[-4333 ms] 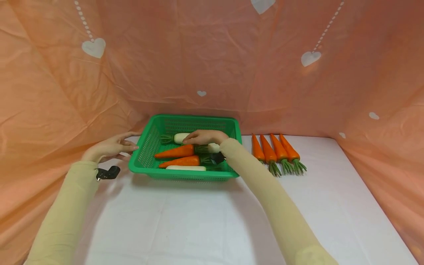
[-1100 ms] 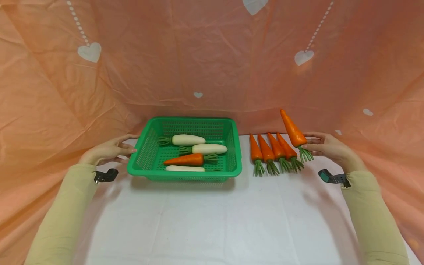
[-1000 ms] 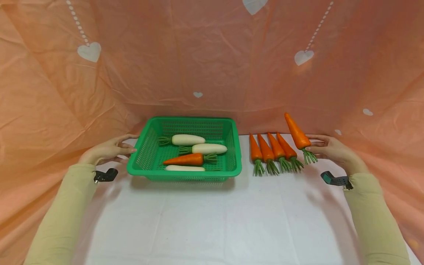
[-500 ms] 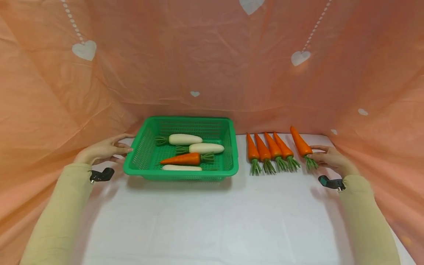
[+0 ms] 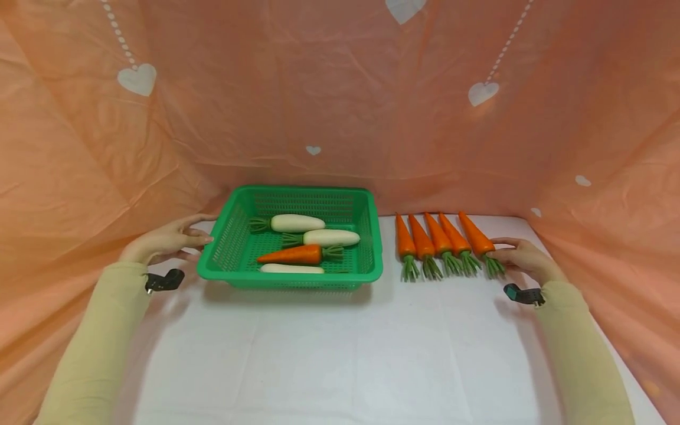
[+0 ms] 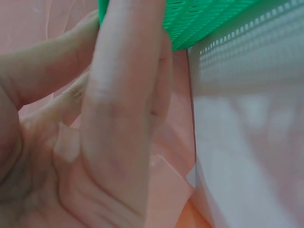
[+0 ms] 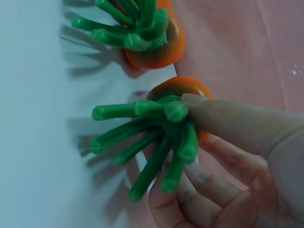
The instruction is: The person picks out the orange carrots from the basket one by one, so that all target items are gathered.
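Note:
In the head view my left hand [image 5: 170,241] is at the left rim of a green plastic basket [image 5: 297,277], its fingers holding that side. The left wrist view shows the fingers [image 6: 123,71] up against the basket's perforated wall [image 6: 204,19]. At the right, my right hand [image 5: 523,260] pinches a carrot [image 5: 476,235] near its leafy top, and this carrot lies at the end of a row. In the right wrist view the thumb presses the orange crown beside the green stems [image 7: 166,128]; the other fingers curl underneath.
Inside the basket lie a carrot [image 5: 292,255] and white radishes, one of them a radish [image 5: 332,238] in the middle. Several carrots, including the leftmost carrot [image 5: 405,239], line up right of the basket on the white cloth [image 5: 340,348]. A pinkish-orange curtain [image 5: 340,118] hangs behind.
A carrot has left the basket with my right hand and come down at the right end of the row, then shifted left against its neighbours. My left hand has stayed at the basket's rim.

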`<state>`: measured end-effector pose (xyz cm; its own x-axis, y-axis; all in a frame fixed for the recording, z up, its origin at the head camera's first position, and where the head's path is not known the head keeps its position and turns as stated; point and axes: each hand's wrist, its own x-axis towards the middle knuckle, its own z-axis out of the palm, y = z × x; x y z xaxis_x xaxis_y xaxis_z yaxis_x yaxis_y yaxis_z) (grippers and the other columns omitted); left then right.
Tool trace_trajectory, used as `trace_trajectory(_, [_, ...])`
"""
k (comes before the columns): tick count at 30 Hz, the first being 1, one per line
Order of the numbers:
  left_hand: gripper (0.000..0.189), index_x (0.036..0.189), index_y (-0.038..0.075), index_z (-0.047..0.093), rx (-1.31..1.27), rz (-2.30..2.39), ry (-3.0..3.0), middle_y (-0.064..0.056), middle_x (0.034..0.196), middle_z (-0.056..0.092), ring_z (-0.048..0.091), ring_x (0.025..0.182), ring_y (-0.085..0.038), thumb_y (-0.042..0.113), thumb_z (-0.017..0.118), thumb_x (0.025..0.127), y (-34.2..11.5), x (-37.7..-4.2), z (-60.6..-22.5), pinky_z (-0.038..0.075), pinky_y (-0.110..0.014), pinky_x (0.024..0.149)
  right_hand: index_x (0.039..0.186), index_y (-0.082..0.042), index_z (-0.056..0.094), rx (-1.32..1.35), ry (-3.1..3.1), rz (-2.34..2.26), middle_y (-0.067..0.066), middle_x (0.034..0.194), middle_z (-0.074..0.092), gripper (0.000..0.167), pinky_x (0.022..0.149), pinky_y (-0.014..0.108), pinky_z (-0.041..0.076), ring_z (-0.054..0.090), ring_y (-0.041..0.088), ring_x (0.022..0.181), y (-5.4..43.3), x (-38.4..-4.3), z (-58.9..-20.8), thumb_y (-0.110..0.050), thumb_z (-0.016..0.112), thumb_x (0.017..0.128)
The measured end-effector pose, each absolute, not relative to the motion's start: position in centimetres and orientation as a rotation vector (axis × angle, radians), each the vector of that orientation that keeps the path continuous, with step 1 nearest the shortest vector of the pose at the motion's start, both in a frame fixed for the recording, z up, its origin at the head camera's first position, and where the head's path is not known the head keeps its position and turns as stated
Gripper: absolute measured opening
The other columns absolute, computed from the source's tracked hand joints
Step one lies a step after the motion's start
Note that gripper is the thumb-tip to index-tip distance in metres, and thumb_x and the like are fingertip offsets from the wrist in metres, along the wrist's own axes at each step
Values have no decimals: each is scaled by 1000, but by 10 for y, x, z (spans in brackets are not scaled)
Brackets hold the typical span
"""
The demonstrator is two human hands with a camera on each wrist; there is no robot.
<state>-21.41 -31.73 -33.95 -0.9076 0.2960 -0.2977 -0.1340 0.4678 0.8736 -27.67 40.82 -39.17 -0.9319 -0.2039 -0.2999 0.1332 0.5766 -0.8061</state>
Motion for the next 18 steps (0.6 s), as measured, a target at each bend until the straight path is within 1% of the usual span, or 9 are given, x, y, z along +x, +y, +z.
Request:
trace_trajectory(3, [75,153,4,9,128,1433,2317,-21,121,53,61,93,-19,12,57,97,-317,-214,-340,54,-41,77,143,8,32,-54,2445,-1312,1,99,63,67,73,26,51,57,10,76,405,-279,-392,-26,64,94])
trace_trajectory(5, [75,153,4,8,127,1439,2317,-22,123,51,61,93,-19,13,57,97,-316,-214,-340,55,-38,75,143,8,32,-48,2436,-1325,-1,96,64,67,72,26,51,58,10,75,403,-280,-392,-25,64,94])
trace_trajectory(7, [75,153,4,8,134,1443,2316,-24,124,50,61,93,-18,13,57,97,-315,-215,-340,55,-37,74,143,8,31,-37,2433,-1328,-1,97,63,68,71,26,51,57,11,74,402,-281,-393,-26,64,94])
trace_trajectory(9, [74,153,4,8,138,1449,2313,-24,124,49,60,93,-17,14,57,97,-314,-214,-340,55,-36,74,143,8,31,-41,2432,-1332,0,100,62,68,73,26,52,58,11,77,400,-281,-393,-26,63,94])
trace_trajectory(14, [73,153,5,8,134,1448,2303,-23,124,50,60,92,-17,14,56,98,-315,-213,-340,55,-37,76,143,7,31,-43,2420,-1346,0,103,61,68,75,24,50,56,10,81,398,-283,-394,-28,62,95])
trace_trajectory(18, [74,153,6,8,127,1447,2300,-22,124,50,61,93,-18,15,56,98,-317,-213,-340,54,-39,77,143,8,33,-39,2436,-1336,2,103,60,66,74,25,51,56,10,78,397,-284,-395,-28,62,95])
